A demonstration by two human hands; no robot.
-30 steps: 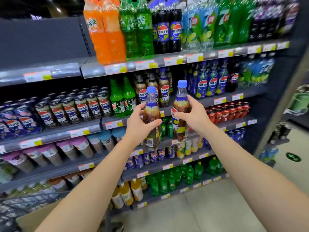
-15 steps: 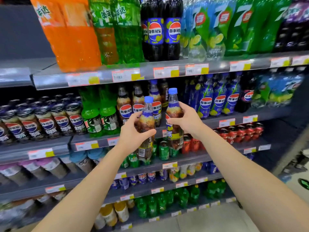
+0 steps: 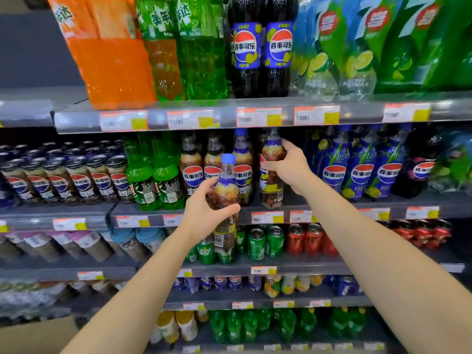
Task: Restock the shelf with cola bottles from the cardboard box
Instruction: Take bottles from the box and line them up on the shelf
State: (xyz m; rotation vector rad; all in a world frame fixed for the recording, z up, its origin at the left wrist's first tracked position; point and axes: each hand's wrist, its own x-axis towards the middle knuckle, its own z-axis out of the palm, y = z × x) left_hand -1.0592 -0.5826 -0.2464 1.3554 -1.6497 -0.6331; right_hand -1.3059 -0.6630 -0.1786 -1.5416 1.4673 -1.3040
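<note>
My left hand (image 3: 204, 210) grips a small cola bottle (image 3: 226, 198) with a blue cap, upright in front of the shelf edge (image 3: 270, 217). My right hand (image 3: 290, 166) grips a second cola bottle (image 3: 272, 192) whose base stands on the shelf, to the right of a row of like cola bottles (image 3: 192, 167). Its cap is hidden behind the price rail above. A corner of the cardboard box (image 3: 38, 335) shows at the bottom left.
Green soda bottles (image 3: 153, 175) and dark cans (image 3: 76, 177) stand left of the cola row; blue-labelled bottles (image 3: 357, 167) stand right. Large bottles (image 3: 258, 47) fill the shelf above. Green and red cans (image 3: 275, 241) sit one shelf below.
The view has closed in on the shelf. My right hand has carried its bottle forward and set it onto the shelf beside the cola row. The left hand's bottle stays in front.
</note>
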